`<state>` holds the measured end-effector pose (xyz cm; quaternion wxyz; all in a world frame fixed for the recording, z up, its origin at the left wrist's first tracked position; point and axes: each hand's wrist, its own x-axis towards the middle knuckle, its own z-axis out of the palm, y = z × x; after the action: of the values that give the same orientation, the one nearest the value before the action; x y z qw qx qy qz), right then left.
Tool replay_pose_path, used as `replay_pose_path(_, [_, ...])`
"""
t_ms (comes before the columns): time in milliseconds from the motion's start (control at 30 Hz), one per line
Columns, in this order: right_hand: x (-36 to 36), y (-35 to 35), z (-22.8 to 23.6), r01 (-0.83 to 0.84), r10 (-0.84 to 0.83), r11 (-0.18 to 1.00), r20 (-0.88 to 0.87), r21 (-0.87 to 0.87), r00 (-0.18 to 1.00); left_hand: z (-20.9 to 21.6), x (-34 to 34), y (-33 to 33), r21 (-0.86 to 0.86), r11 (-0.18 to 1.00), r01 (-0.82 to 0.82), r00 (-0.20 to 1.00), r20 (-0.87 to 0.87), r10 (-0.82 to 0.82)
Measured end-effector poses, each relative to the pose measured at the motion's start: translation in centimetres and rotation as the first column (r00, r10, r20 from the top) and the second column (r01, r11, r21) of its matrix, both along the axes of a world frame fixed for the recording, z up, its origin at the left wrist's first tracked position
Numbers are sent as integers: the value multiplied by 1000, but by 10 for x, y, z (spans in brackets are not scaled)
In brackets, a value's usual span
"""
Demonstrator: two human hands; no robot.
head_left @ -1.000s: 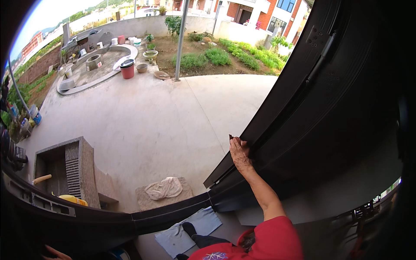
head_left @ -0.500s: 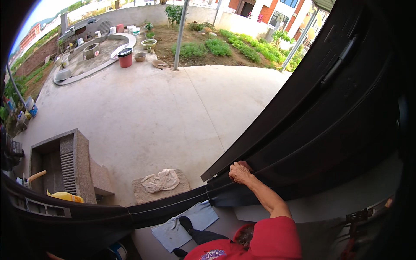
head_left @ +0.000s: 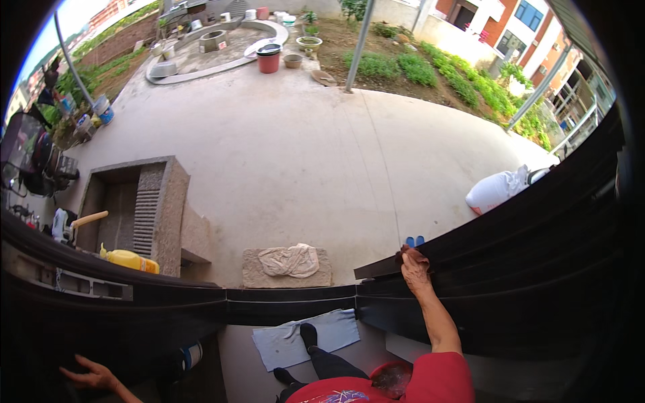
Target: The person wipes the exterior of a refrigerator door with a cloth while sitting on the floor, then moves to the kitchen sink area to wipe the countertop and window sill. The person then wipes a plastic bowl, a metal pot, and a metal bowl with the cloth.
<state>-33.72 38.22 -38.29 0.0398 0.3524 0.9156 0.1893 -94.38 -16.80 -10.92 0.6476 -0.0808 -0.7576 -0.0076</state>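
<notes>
My right hand (head_left: 418,274) is closed round a brown cloth (head_left: 412,256), at the near edge of a dark door panel (head_left: 497,285) on the right. At the lower left my left hand (head_left: 94,376) is held out with its fingers apart and nothing in it, in front of another dark panel (head_left: 134,336). A red basin (head_left: 391,377) of water sits beside my body, partly hidden by my red shirt. My feet in dark socks are on or by a light blue towel (head_left: 272,346) spread inside the threshold.
Beyond the dark threshold (head_left: 289,305) lies a stone step (head_left: 252,277) with a pale crumpled rag on it. A stone washing sink (head_left: 173,221) and a yellow bottle (head_left: 127,259) stand at the left. Blue slippers (head_left: 415,240) and a white sack (head_left: 496,193) are outside to the right.
The view has turned right. My right hand has moved to the door's outer edge, and the brown cloth shows more. My left hand has come further into view at the lower left.
</notes>
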Motion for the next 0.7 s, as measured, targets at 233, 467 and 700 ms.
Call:
replay_pose_path(233, [-31, -68, -10, 360, -518, 558, 25, -748, 855, 9, 18, 43, 41, 998, 47, 995, 86, -50])
replay_pose_path(467, [-365, -147, 146, -715, -581, 33, -596, -698, 555, -4, 16, 32, 206, 944, 257, 948, 137, -288])
replay_pose_path(700, [-551, -311, 417, -774, 114, 457, -893, 437, -436, 0, 16, 27, 187, 932, 309, 932, 137, -336])
